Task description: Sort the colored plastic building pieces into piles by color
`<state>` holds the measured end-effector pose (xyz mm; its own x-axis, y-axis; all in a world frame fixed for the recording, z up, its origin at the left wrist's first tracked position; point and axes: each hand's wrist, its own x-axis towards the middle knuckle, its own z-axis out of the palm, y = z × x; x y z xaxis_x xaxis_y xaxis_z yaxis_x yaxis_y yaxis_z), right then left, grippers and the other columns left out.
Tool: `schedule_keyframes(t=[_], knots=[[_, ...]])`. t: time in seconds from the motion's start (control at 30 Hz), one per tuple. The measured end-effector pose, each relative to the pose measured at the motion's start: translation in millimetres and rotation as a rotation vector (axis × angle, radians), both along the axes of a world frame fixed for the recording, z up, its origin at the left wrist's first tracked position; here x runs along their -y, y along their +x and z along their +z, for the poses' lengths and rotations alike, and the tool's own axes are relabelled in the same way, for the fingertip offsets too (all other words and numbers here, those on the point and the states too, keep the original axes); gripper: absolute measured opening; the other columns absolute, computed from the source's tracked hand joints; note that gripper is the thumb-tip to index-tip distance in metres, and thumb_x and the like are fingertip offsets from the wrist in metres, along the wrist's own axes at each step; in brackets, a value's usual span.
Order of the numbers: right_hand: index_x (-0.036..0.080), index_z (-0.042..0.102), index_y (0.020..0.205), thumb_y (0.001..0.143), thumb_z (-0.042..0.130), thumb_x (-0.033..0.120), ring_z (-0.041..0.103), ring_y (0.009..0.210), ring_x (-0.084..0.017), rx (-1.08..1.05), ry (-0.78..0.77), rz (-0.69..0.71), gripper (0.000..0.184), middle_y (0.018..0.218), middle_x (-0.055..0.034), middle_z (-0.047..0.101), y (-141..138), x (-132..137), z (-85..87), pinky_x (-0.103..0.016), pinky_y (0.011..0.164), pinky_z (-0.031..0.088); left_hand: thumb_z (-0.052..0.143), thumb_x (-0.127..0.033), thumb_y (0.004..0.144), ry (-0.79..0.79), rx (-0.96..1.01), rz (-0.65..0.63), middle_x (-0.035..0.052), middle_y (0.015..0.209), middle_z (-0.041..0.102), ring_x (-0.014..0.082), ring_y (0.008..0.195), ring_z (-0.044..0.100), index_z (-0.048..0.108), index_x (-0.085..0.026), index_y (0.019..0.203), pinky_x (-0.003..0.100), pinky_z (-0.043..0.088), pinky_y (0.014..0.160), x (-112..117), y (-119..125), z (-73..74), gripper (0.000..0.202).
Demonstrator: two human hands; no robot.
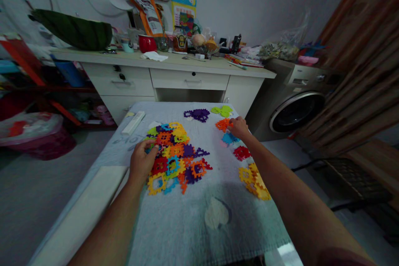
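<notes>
A mixed heap of interlocking plastic building pieces (176,149), in orange, yellow, purple, red and blue, lies on the cloth-covered table. My left hand (143,160) is at the heap's left edge, fingers curled together over the pieces; what they pinch is too small to make out. Across the table, my right hand (239,126) has its fingers closed at an orange piece (222,124) on a small orange pile. Around it are single-colour piles: lime green pieces (222,111), blue pieces (230,138), red pieces (242,153), yellow pieces (254,181) and purple pieces (197,114).
A long white box (89,203) runs along the table's left side, with a small white bar (134,123) farther back. Behind stands a white desk (187,77) crowded with items. To the right are a washing machine (293,99) and a black-framed rack (343,178).
</notes>
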<state>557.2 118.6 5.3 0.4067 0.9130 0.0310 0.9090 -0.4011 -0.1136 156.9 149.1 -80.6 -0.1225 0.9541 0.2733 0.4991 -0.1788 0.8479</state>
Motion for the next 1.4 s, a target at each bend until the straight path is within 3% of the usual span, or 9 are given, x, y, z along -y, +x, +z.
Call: schedule_keyframes(t=[0.07, 0.2, 0.3, 0.63, 1.0, 1.17, 1.3, 1.4], knots=[[0.023, 0.053, 0.134, 0.089, 0.059, 0.043, 0.049, 0.124, -0.034, -0.023, 0.022, -0.067, 0.049, 0.135, -0.0147, 0.047, 2.8, -7.4, -2.6, -0.044, 0.098, 0.045, 0.061, -0.045, 0.075, 0.001, 0.001, -0.001, 0.0068, 0.107, 0.066, 0.0239, 0.098, 0.064, 0.067, -0.023, 0.101, 0.041, 0.049, 0.095, -0.1, 0.2, 0.5, 0.034], [0.019, 0.031, 0.149, 0.075, 0.071, 0.060, 0.045, 0.130, -0.038, -0.115, -0.024, -0.152, 0.093, 0.143, -0.0203, 0.040, 4.2, -24.6, -9.7, -0.047, 0.102, 0.041, 0.061, -0.042, 0.075, 0.005, -0.001, -0.001, 0.0067, 0.106, 0.066, 0.0242, 0.098, 0.064, 0.068, -0.024, 0.100, 0.042, 0.049, 0.095, 0.5, 0.3, 2.8, 0.032], [0.021, 0.028, 0.150, 0.069, 0.073, 0.064, 0.042, 0.134, -0.039, -0.150, -0.068, -0.183, 0.102, 0.146, -0.0203, 0.038, 1.4, -37.1, -14.5, -0.047, 0.103, 0.040, 0.061, -0.041, 0.075, 0.005, 0.001, -0.005, 0.0069, 0.106, 0.067, 0.0247, 0.098, 0.064, 0.068, -0.023, 0.099, 0.042, 0.049, 0.095, 1.0, 0.5, 3.6, 0.031], [0.019, 0.050, 0.135, 0.073, 0.069, 0.055, 0.049, 0.126, -0.036, -0.099, -0.129, -0.123, 0.074, 0.136, -0.0196, 0.048, 3.4, -58.0, -23.7, -0.045, 0.099, 0.042, 0.060, -0.043, 0.074, -0.015, 0.009, 0.002, 0.0073, 0.107, 0.066, 0.0255, 0.099, 0.063, 0.067, -0.023, 0.099, 0.043, 0.048, 0.095, 3.9, 3.0, 9.1, 0.033], [0.020, 0.049, 0.139, 0.073, 0.070, 0.057, 0.050, 0.127, -0.036, -0.121, -0.083, -0.137, 0.078, 0.137, -0.0199, 0.050, 7.2, -59.0, -28.6, -0.044, 0.099, 0.042, 0.060, -0.043, 0.075, -0.002, -0.019, 0.004, 0.0057, 0.105, 0.066, 0.0235, 0.098, 0.063, 0.068, -0.023, 0.097, 0.039, 0.050, 0.093, 5.7, 2.7, 12.1, 0.031], [0.017, 0.049, 0.139, 0.077, 0.069, 0.056, 0.051, 0.128, -0.034, -0.251, 0.042, -0.182, 0.076, 0.140, -0.0219, 0.049, 10.0, -53.3, -16.8, -0.041, 0.100, 0.043, 0.060, -0.043, 0.076, 0.016, -0.005, -0.005, 0.0058, 0.106, 0.066, 0.0235, 0.099, 0.063, 0.068, -0.022, 0.098, 0.039, 0.049, 0.094, 4.7, 2.2, 9.9, 0.032], [0.013, 0.054, 0.134, 0.084, 0.064, 0.046, 0.059, 0.119, -0.029, -0.363, 0.279, -0.207, 0.061, 0.135, -0.0213, 0.055, 10.5, -45.9, -0.4, -0.037, 0.097, 0.046, 0.060, -0.044, 0.077, 0.052, 0.001, 0.001, 0.0055, 0.104, 0.066, 0.0241, 0.101, 0.062, 0.067, -0.022, 0.097, 0.040, 0.048, 0.096, 2.1, 1.2, 6.2, 0.031], [0.014, 0.058, 0.128, 0.084, 0.063, 0.041, 0.062, 0.111, -0.026, -0.441, 0.435, -0.155, 0.052, 0.130, -0.0184, 0.059, -5.4, -33.2, 7.1, -0.037, 0.093, 0.049, 0.061, -0.043, 0.077, 0.083, 0.001, 0.015, 0.0054, 0.106, 0.066, 0.0241, 0.103, 0.061, 0.067, -0.022, 0.098, 0.040, 0.047, 0.098, -1.0, -0.4, 1.0, 0.030]])
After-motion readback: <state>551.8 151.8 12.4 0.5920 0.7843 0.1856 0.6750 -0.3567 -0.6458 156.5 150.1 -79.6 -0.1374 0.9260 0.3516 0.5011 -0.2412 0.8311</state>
